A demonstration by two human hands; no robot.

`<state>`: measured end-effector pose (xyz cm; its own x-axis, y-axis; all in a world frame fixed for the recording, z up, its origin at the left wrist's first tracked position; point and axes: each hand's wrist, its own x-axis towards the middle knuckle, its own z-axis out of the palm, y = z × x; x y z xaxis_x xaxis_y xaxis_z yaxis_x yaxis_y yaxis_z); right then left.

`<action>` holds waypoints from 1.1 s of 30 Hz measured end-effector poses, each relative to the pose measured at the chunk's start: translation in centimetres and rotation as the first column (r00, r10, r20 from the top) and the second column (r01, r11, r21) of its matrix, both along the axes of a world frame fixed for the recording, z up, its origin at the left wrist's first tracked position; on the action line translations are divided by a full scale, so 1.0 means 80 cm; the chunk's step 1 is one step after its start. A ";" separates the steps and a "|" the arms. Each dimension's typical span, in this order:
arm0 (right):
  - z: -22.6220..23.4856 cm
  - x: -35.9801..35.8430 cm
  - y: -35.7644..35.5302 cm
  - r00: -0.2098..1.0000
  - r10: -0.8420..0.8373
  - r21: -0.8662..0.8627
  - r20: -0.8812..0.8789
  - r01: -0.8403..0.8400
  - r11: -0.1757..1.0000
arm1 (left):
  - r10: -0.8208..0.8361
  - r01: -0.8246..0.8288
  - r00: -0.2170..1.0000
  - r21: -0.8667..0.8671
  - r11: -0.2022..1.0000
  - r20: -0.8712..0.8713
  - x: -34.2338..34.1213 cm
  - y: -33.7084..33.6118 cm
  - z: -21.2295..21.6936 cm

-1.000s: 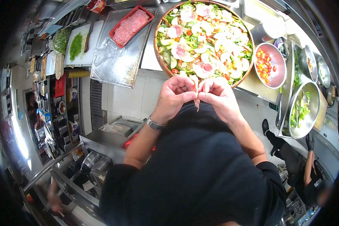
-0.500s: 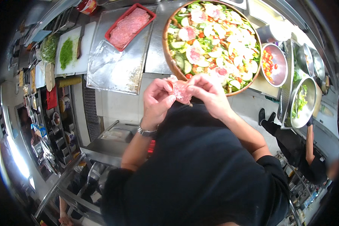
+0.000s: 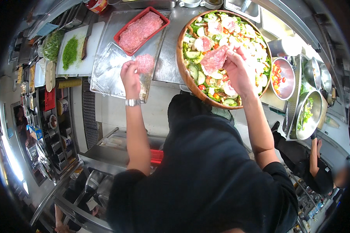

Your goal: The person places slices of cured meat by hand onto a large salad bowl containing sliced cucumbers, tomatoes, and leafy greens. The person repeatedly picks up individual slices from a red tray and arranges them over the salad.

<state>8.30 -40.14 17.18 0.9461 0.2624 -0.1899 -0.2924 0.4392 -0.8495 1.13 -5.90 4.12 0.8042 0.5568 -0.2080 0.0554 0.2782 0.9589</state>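
A slice of salami (image 3: 145, 63) is pinched in my left hand (image 3: 130, 79), over the near part of a metal sheet tray (image 3: 122, 79). My right hand (image 3: 240, 69) grips another salami slice (image 3: 214, 60), which hangs above a large round wooden bowl (image 3: 180, 64). Mixed salad (image 3: 192, 55) fills the bowl, with cucumber slices, red tomato pieces and greens showing. Several salami slices lie on top of it. On the sheet tray, a red container (image 3: 116, 37) holds a heap of sliced salami (image 3: 141, 32).
Left of the tray lies a white cutting board (image 3: 91, 58) with chopped green herbs (image 3: 70, 53) and a knife (image 3: 84, 48). Metal bowls stand at the right, one with cut tomatoes (image 3: 276, 79), one with leafy greens (image 3: 308, 114). A co-worker (image 3: 315, 167) stands at the far right.
My hands were together in front of the bowl with salami between them. Now they are apart: the left has moved left over the tray, the right forward over the salad, each with a slice.
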 end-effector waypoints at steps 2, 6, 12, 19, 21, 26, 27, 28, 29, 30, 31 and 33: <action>0.006 0.006 -0.011 1.000 0.002 -0.121 0.001 -0.002 0.993 | 0.177 -0.108 0.977 0.435 0.894 -0.120 0.006 -0.002 -0.002; 0.027 0.004 -0.030 0.981 0.178 -0.237 0.080 -0.155 0.959 | -0.099 0.071 0.989 0.238 0.969 0.110 -0.008 -0.093 0.056; 0.047 0.002 -0.063 0.920 0.379 -0.265 0.101 -0.342 0.901 | -0.539 0.682 0.732 -0.434 0.589 0.417 0.013 -0.232 0.136; 0.043 -0.004 -0.103 0.941 0.314 -0.358 0.128 -0.251 0.899 | -0.590 0.635 0.772 -0.245 0.733 0.235 0.023 -0.257 0.154; 0.044 -0.005 -0.114 0.954 0.284 -0.392 0.097 -0.226 0.892 | -0.619 0.640 0.768 -0.157 0.753 0.162 0.024 -0.263 0.154; 0.043 0.002 -0.139 0.955 0.283 -0.393 0.086 -0.229 0.891 | -0.518 0.597 0.800 -0.321 0.735 0.302 0.025 -0.280 0.148; 0.041 0.003 -0.143 0.957 0.283 -0.343 0.070 -0.244 0.907 | -0.499 0.599 0.799 -0.376 0.707 0.334 0.024 -0.283 0.147; 0.040 0.004 -0.147 0.946 0.306 -0.339 0.107 -0.255 0.906 | -0.477 0.595 0.803 -0.436 0.675 0.357 0.022 -0.285 0.146; 0.038 0.006 -0.151 0.942 0.313 -0.336 0.120 -0.258 0.906 | -0.453 0.589 0.808 -0.495 0.639 0.377 0.020 -0.288 0.145; 0.035 0.008 -0.153 0.938 0.321 -0.333 0.132 -0.263 0.906 | -0.471 0.613 0.790 -0.476 0.631 0.393 0.021 -0.289 0.145; 0.034 0.010 -0.156 0.936 0.322 -0.334 0.142 -0.261 0.906 | -0.458 0.608 0.793 -0.483 0.630 0.402 0.021 -0.291 0.146; 0.031 0.010 -0.162 0.929 0.334 -0.363 0.160 -0.259 0.895 | -0.430 0.598 0.800 -0.498 0.628 0.418 0.021 -0.295 0.149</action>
